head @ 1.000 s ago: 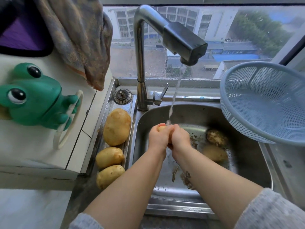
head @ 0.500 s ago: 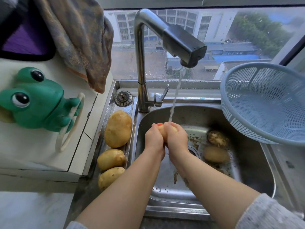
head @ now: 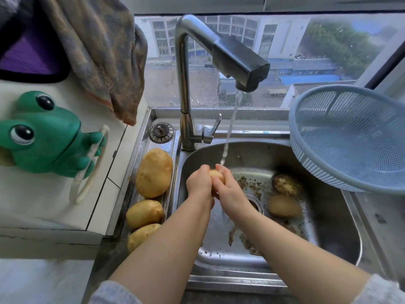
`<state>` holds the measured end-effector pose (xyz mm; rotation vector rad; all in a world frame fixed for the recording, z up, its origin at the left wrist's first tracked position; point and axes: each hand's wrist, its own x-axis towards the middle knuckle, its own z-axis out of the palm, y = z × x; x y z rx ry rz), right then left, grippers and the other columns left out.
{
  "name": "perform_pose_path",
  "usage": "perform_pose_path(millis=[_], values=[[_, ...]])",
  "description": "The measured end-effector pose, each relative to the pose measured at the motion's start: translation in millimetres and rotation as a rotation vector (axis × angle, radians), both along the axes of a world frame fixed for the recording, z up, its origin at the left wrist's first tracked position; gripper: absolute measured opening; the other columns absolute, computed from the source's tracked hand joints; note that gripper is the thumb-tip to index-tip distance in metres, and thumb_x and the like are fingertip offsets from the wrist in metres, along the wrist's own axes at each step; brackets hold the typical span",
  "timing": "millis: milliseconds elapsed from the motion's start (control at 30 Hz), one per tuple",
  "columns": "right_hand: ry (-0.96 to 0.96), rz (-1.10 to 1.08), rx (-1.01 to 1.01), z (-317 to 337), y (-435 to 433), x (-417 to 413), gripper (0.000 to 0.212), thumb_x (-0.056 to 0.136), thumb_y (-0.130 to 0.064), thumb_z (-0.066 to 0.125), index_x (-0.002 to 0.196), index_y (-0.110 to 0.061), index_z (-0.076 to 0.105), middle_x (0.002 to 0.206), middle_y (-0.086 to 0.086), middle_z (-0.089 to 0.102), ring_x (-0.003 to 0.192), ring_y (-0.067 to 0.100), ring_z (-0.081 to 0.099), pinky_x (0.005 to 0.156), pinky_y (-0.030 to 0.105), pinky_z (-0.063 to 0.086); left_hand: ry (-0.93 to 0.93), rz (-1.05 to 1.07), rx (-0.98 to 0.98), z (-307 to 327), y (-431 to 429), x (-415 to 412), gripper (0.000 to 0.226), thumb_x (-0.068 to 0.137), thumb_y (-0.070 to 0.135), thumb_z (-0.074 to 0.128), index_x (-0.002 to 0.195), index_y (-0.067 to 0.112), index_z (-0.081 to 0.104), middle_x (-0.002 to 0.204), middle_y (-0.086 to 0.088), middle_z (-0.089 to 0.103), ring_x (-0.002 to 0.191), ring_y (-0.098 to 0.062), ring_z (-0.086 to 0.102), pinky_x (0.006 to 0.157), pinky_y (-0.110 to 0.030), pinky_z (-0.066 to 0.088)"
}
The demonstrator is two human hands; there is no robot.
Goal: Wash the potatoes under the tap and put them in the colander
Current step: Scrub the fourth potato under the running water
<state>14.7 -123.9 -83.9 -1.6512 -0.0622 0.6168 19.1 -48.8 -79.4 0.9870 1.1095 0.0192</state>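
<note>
Over the near sink (head: 219, 279), the left hand (head: 199, 183) and right hand (head: 230, 193) share a grip closed round one potato (head: 217, 174) just under the stream (head: 229, 132); turning it should let water reach every side. Two muddy potatoes (head: 285, 208) lie in the sink at right; farther right, the colander (head: 350, 139) holds none; the tap (head: 241, 60) runs

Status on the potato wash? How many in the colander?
Done: nothing; the light blue plastic mesh colander holds no potatoes. In hand: left hand and right hand grip a small yellow potato under the tap stream. Left: two brownish potatoes in the steel sink basin, plus three cleaner-looking yellow potatoes on the left ledge, all to reach the colander.
</note>
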Motion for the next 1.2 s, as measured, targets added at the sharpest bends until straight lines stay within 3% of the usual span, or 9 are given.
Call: perform_pose_path(millis=[100,200,333,467,633,733,967,1067,1200], values=[[-0.246,0.172,-0.194,-12.2,-10.8,3.9,0.055,0.097,-0.024,0.055,0.147,-0.021,0.032,0.134,-0.001,0.044,0.123,0.013,0.046,0.109,0.031,0.036,0.120,0.059,-0.212,0.1,8.2,4.4,0.022,0.094,0.024,0.052,0.097,0.006,0.062,0.101,-0.017,0.064,0.081,-0.030,0.063,0.064,-0.040,0.053],[-0.305,0.092,-0.192,-19.9,-10.9,3.1,0.038,0.096,-0.023,0.056,0.131,-0.019,0.044,0.121,0.002,0.051,0.112,0.017,0.051,0.100,0.030,0.041,0.124,0.106,-0.298,-1.0,4.6,2.2,0.031,0.098,0.022,0.044,0.117,0.003,0.059,0.116,-0.021,0.062,0.095,-0.035,0.062,0.077,-0.047,0.055],[-0.101,-0.193,-0.099,-17.9,3.4,6.1,0.008,0.100,-0.024,0.047,0.101,-0.018,0.050,0.093,0.001,0.054,0.092,0.019,0.055,0.083,0.035,0.050,-0.029,0.110,-0.333,1.7,-11.0,-13.1,0.033,0.104,0.027,0.037,0.118,0.002,0.051,0.102,-0.020,0.059,0.087,-0.029,0.060,0.084,-0.041,0.051],[0.385,-0.446,0.063,-14.0,11.1,13.2,0.028,0.101,-0.028,0.040,0.084,-0.016,0.059,0.097,0.014,0.060,0.089,0.027,0.059,0.083,0.044,0.052,-0.155,-0.048,-0.187,-5.4,-12.9,-24.7,0.023,0.103,0.023,0.044,0.116,0.005,0.052,0.103,-0.016,0.059,0.088,-0.023,0.060,0.072,-0.032,0.051],[0.526,-0.463,0.081,-16.6,12.4,7.6,0.037,0.103,-0.034,0.038,0.111,-0.004,0.059,0.103,0.018,0.063,0.095,0.030,0.061,0.092,0.048,0.052,-0.060,-0.396,0.135,-7.6,0.6,-28.2,0.016,0.094,0.030,0.060,0.096,0.015,0.065,0.086,-0.004,0.065,0.080,-0.015,0.061,0.064,-0.025,0.049],[0.527,-0.495,0.047,-20.6,9.7,8.4,0.037,0.103,-0.034,0.037,0.108,-0.007,0.063,0.107,0.021,0.063,0.098,0.031,0.062,0.089,0.045,0.053,0.030,-0.564,0.200,-13.7,5.8,-28.5,0.031,0.095,0.042,0.054,0.115,0.018,0.059,0.104,-0.006,0.063,0.090,-0.013,0.058,0.065,-0.026,0.045],[0.361,-0.423,0.110,-16.5,14.6,8.2,0.024,0.101,-0.027,0.044,0.107,-0.013,0.062,0.108,0.015,0.063,0.098,0.027,0.061,0.092,0.044,0.052,-0.166,-0.106,-0.250,-13.5,2.6,-25.6,0.028,0.103,0.031,0.043,0.106,0.008,0.058,0.096,-0.013,0.061,0.085,-0.023,0.061,0.069,-0.031,0.053],[0.319,-0.307,0.050,-18.8,18.5,-2.1,0.036,0.096,-0.029,0.050,0.126,-0.009,0.053,0.118,0.016,0.062,0.107,0.027,0.061,0.095,0.041,0.050,-0.156,-0.100,-0.254,-19.4,1.2,-26.4,0.039,0.105,0.031,0.038,0.125,0.003,0.055,0.106,-0.016,0.063,0.090,-0.024,0.062,0.069,-0.032,0.051],[0.291,-0.322,0.026,-19.8,18.7,1.2,0.032,0.098,-0.030,0.048,0.121,-0.008,0.052,0.112,0.015,0.063,0.103,0.025,0.061,0.086,0.036,0.052,-0.188,-0.130,-0.150,-28.5,-2.8,-30.1,0.038,0.106,0.024,0.035,0.133,0.002,0.050,0.121,-0.019,0.063,0.101,-0.024,0.064,0.075,-0.030,0.053]])
